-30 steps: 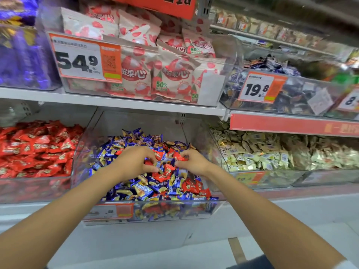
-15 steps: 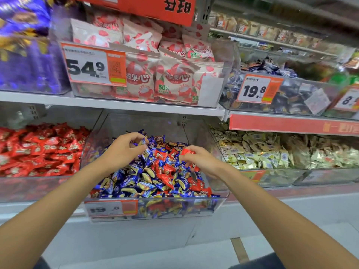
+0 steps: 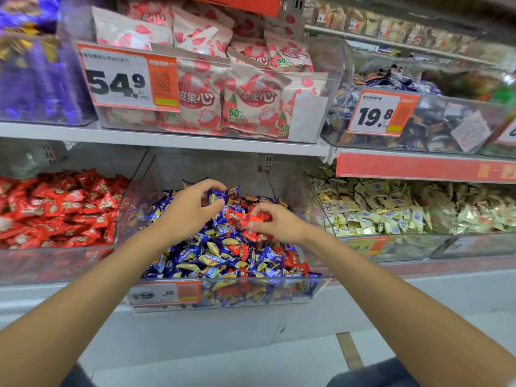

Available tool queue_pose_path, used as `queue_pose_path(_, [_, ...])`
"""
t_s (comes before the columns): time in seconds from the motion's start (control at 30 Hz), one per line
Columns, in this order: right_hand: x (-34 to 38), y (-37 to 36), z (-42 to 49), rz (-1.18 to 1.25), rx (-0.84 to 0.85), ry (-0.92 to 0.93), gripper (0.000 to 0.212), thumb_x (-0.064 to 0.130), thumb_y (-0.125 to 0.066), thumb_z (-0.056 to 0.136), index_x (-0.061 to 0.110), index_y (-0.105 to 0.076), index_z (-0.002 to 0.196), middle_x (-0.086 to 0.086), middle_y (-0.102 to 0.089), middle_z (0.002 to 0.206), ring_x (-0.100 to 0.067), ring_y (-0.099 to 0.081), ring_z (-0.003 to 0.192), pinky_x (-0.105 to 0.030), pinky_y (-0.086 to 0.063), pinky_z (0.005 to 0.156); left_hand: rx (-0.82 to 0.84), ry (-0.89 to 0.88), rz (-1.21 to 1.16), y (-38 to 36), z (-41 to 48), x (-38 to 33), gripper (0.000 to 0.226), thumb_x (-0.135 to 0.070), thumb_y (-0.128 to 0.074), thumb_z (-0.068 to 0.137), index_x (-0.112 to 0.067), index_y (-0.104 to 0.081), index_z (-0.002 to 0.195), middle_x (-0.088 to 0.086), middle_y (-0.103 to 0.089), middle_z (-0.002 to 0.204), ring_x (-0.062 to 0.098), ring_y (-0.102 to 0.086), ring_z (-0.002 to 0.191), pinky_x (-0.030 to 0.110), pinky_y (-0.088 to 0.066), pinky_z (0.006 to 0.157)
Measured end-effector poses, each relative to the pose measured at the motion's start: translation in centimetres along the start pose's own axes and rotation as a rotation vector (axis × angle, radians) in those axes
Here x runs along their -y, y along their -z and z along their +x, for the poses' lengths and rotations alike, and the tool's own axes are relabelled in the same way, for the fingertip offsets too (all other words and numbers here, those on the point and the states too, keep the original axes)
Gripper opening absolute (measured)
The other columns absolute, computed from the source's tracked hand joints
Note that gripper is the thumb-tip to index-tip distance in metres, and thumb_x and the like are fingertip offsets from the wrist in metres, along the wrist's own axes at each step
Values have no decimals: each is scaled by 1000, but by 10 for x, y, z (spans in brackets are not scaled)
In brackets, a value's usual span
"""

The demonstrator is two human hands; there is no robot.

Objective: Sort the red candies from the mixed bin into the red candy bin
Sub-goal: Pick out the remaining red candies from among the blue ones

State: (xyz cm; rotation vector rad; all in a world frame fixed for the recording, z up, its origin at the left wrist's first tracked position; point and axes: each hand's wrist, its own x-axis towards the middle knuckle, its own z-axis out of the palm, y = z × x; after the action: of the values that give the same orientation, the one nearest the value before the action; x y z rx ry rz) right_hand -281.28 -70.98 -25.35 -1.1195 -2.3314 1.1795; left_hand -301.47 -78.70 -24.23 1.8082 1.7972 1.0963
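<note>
The clear mixed bin (image 3: pixel 251 296) sits in the middle of the lower shelf, heaped with blue-and-yellow candies (image 3: pixel 212 258) and scattered red candies (image 3: pixel 290 259). To its left stands the red candy bin (image 3: pixel 55 263), full of red wrapped candies (image 3: pixel 64 208). Over the right of the heap, my right hand (image 3: pixel 279 223) grips a few red candies (image 3: pixel 255 219) between thumb and curled fingers. My left hand (image 3: pixel 190 212) is at the back of the heap, and its thumb and forefinger curl round a blue candy (image 3: pixel 213 195). Its palm is hidden.
A bin of pale yellow candies (image 3: pixel 377 213) stands to the right. The shelf above (image 3: pixel 167 139) carries a box of pink-and-white bags (image 3: pixel 245 104), purple packs (image 3: pixel 33 79) and a dark-candy bin (image 3: pixel 418 129). Orange price tags (image 3: pixel 128 78) hang on the bin fronts.
My left hand has moved from the middle of the heap up to its back. My right hand has lifted slightly with red candies in its fingers. The view has shifted closer and left.
</note>
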Motion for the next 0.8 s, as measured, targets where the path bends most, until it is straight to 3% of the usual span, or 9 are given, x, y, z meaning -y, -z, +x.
queue_pose_path(0.07, [6, 11, -8, 38, -16, -16, 10, 20, -59, 95, 16, -58, 104, 4, -57, 81, -10, -51, 61, -19, -44, 49, 0, -27, -13, -5, 2, -2, 19, -26, -53, 96, -31, -55, 114, 15, -62, 93, 19, -50, 63, 33, -41, 60])
queue_pose_path(0.13, [8, 19, -14, 124, -18, -51, 11, 15, -57, 96, 14, -59, 107, -1, -56, 86, -13, -52, 62, -20, -49, 52, 36, -51, -33, -11, 2, -7, 22, -15, -48, 98, -27, -54, 116, 5, -62, 103, 4, -42, 48, 20, -36, 47])
queue_pose_path(0.23, [7, 24, -23, 225, -6, -102, 13, 1, -55, 94, 10, -60, 101, -7, -53, 99, -21, -55, 79, -24, -57, 61, 138, -18, -115, -18, 1, -16, 32, 1, -37, 97, -20, -53, 115, 4, -55, 107, 6, -37, 38, 18, -29, 40])
queue_pose_path(0.33, [5, 29, -26, 281, -48, -124, 28, -8, -49, 93, 16, -63, 95, -9, -53, 107, -25, -53, 87, -22, -56, 57, 314, -28, -51, -26, 0, -19, 21, -13, -45, 97, -27, -58, 107, 1, -56, 106, 28, -55, 69, 39, -47, 63])
queue_pose_path(0.4, [5, 34, -26, 277, -89, -144, 34, -9, -46, 93, 20, -64, 95, -11, -54, 101, -24, -53, 86, -20, -52, 54, 514, -64, 163, -32, -4, -15, 22, -35, -60, 91, -29, -62, 111, -8, -54, 107, 14, -56, 86, 34, -47, 80])
queue_pose_path(0.47, [4, 37, -26, 248, -126, -167, 29, -3, -44, 94, 19, -63, 94, -13, -54, 95, -24, -50, 81, -21, -47, 51, 632, -95, 322, -38, -5, -9, 36, -47, -70, 79, -27, -67, 109, -8, -55, 100, 9, -53, 87, 31, -47, 81])
queue_pose_path(0.57, [2, 32, -26, 201, -161, -165, 4, 13, -57, 94, 14, -59, 91, -8, -56, 84, -17, -49, 70, -19, -40, 48, 544, -74, 212, -35, -3, -5, 26, -40, -75, 76, -21, -70, 93, -7, -57, 78, 8, -50, 69, 26, -41, 64])
queue_pose_path(0.67, [-6, 21, -18, 85, -183, -103, 22, 30, -72, 85, 12, -58, 86, 4, -50, 68, -8, -43, 59, -18, -36, 53, 395, -39, 52, -24, -1, -2, 26, -35, -75, 78, -14, -60, 79, -3, -60, 78, 10, -55, 68, 28, -46, 64])
queue_pose_path(0.8, [-20, 1, -2, -82, -64, -110, 34, 39, -72, 83, 8, -63, 91, 1, -57, 86, -10, -51, 76, -28, -43, 74, 161, -36, -11, -10, -1, -3, 25, -25, -65, 89, -14, -46, 76, 9, -66, 82, 4, -61, 60, 27, -48, 57])
